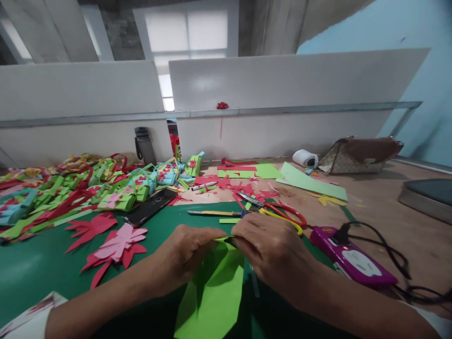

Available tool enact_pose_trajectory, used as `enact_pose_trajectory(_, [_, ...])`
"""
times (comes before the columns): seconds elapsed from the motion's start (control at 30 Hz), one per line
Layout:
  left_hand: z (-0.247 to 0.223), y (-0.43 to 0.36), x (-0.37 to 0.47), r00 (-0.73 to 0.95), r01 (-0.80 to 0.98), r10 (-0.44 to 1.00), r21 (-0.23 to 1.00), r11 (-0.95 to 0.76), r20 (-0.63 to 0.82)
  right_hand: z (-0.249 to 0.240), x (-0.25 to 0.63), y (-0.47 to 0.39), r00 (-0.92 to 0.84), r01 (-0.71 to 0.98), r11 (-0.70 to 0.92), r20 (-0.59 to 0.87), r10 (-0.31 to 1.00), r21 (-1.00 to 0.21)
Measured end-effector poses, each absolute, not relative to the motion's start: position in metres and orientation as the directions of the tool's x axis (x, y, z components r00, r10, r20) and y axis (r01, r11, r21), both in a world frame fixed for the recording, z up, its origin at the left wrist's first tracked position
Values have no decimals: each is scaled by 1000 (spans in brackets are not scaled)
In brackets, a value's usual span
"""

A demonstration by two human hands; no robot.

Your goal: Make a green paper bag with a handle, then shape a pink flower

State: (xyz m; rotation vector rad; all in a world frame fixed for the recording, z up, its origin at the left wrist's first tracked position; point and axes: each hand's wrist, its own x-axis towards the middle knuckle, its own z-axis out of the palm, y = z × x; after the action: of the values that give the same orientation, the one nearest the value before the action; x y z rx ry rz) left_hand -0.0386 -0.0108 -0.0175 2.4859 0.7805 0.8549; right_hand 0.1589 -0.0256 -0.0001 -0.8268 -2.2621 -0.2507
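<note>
Green paper (215,292) in left hand (189,254) and right hand (271,249); creased, narrow-topped.

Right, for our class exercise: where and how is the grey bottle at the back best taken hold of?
Probably around the upper body of the grey bottle, below its dark lid, coming from the front, above the paper crafts. It stands upright, looks roughly cylindrical, and has the white panel behind it.

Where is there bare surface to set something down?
Green mat between the pink paper flower and left sleeve; brown tabletop between the handbag and purple power strip. Crowded: the paper-bag pile at back left, around the scissors, and front centre, where left hand and right hand hold green paper.
</note>
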Motion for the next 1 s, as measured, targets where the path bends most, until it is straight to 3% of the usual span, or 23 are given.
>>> enact_pose_trajectory(0.43, [-10,-13,-34,679,398,642,555,-730,357,-4,157,-23,-634,576,816,657,407,51])
enact_pose_trajectory(1.0, [-19,-10,-31,684,411,618,496,-765,387,-7,159,-22,-717,587,800,537,444,123])
